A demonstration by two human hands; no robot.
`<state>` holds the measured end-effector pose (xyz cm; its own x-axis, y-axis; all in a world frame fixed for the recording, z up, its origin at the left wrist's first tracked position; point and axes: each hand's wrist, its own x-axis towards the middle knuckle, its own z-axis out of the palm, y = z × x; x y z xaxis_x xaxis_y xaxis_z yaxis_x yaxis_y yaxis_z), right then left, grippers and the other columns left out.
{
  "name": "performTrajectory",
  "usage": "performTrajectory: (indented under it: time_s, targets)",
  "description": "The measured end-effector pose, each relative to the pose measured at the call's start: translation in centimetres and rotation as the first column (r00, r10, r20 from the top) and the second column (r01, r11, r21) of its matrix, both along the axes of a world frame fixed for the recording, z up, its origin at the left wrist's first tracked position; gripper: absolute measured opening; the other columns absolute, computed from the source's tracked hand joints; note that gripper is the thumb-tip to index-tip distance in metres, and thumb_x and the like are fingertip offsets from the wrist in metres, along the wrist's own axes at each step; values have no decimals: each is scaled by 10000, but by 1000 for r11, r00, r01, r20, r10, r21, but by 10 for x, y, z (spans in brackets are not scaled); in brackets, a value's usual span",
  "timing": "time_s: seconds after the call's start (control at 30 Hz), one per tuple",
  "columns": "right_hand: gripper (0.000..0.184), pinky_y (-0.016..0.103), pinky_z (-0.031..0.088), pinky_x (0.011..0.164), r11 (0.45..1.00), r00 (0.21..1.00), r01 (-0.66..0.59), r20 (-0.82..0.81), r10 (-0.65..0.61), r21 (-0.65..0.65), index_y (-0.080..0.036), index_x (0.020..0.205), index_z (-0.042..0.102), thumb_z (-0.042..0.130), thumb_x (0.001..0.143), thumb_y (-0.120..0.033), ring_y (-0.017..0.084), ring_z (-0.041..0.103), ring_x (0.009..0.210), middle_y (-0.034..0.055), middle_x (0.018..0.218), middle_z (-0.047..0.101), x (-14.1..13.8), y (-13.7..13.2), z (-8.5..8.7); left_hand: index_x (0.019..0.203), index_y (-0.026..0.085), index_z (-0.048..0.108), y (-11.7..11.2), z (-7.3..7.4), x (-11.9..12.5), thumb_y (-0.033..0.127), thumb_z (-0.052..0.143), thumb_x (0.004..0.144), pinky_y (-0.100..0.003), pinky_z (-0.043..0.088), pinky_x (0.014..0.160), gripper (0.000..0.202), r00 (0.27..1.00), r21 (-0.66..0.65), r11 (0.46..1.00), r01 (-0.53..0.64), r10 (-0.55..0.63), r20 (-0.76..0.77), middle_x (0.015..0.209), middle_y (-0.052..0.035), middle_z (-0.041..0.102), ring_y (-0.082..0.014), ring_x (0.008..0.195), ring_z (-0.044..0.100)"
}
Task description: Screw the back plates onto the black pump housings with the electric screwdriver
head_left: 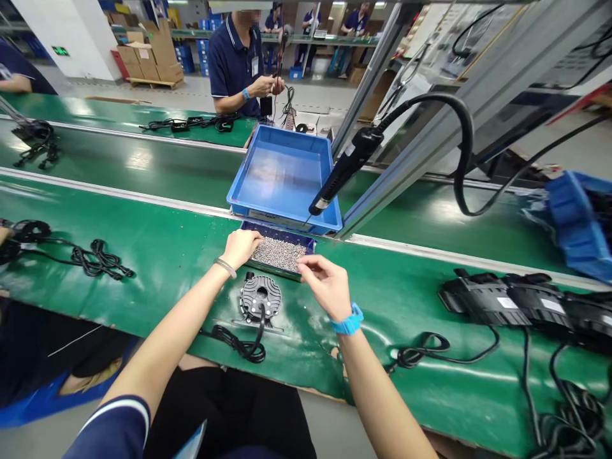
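Observation:
My left hand (241,247) rests with curled fingers on the left edge of a small dark tray (277,231) filled with several small silver screws (280,254). My right hand (325,284) hovers at the tray's right front corner, fingertips pinched together; what they hold is too small to make out. A round black finned part (261,296) with a cable (239,341) lies on the green belt (167,255) just in front of the tray, between my forearms.
An empty blue bin (284,175) stands behind the screw tray. A black electric screwdriver (347,169) hangs above its right side on a thick cable. Black units (507,299) with cords lie at right, cable bundles (90,258) at left. A person in a dark polo (234,64) works across the belts.

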<state>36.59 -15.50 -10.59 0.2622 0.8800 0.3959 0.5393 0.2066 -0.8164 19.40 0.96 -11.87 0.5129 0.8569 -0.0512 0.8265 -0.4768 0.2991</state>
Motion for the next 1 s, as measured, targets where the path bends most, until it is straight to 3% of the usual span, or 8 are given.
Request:
performTrajectory:
  time_s: [0.1, 0.23, 0.43, 0.63, 0.8, 0.93, 1.0]
  targets:
    - [131, 234, 594, 549, 994, 998, -66, -8, 67, 83, -210, 840, 669, 609, 948, -253, 151, 705, 594, 22, 723, 753, -26, -34, 13, 1115, 242, 803, 0, -6, -4, 345, 605, 1001, -328, 548, 900, 250, 1000, -6, 1000, -28, 28, 5, 1100, -96, 817, -267, 1022, 761]
    - [116, 245, 615, 635, 971, 991, -113, 91, 96, 210, -218, 865, 661, 663, 902, -108, 152, 729, 646, 19, 747, 763, -46, -59, 13, 1041, 238, 812, 1, -11, -3, 361, 641, 982, -310, 537, 862, 219, 998, -14, 998, -55, 56, 23, 1042, -94, 824, -263, 987, 763]
    - [233, 301, 621, 716, 925, 948, -202, 300, 103, 322, -186, 1012, 687, 668, 884, 8, 186, 737, 751, 85, 845, 779, -47, -64, 2, 940, 214, 796, 0, -12, -4, 370, 675, 959, -290, 528, 822, 199, 991, -24, 997, -73, 75, 109, 965, -90, 823, -248, 934, 761]
    - [250, 305, 612, 732, 926, 941, -203, 326, 94, 319, -183, 1039, 672, 662, 893, 19, 185, 728, 777, 88, 860, 772, -47, -64, -1, 838, 187, 761, -1, -15, -5, 258, 690, 915, -291, 539, 809, 127, 960, -56, 995, -85, 97, 262, 862, -77, 810, -233, 859, 763]
    - [170, 290, 597, 741, 968, 966, -131, 248, 77, 212, -211, 987, 678, 671, 921, -54, 170, 725, 783, 51, 859, 766, -43, -67, -8, 771, 172, 729, -6, -4, -9, 103, 649, 827, -267, 571, 768, 120, 881, -110, 990, -87, 128, 455, 791, -40, 796, -190, 777, 760]
    - [98, 274, 578, 668, 1000, 981, -19, 192, 19, -3, -198, 963, 688, 607, 968, -142, 169, 714, 710, 47, 826, 758, -26, -69, -20, 918, 152, 748, -21, 14, -30, 199, 618, 877, -273, 613, 744, 144, 783, -141, 987, -75, 146, 604, 888, -62, 810, -181, 792, 766]
    - [139, 241, 543, 565, 989, 980, -32, 192, 60, -144, -198, 903, 702, 585, 965, -155, 151, 688, 605, 22, 757, 751, -17, -71, -28, 982, 149, 758, -34, 21, -46, 285, 630, 902, -297, 634, 749, 203, 687, -181, 982, -45, 162, 709, 898, -77, 811, -191, 805, 769]
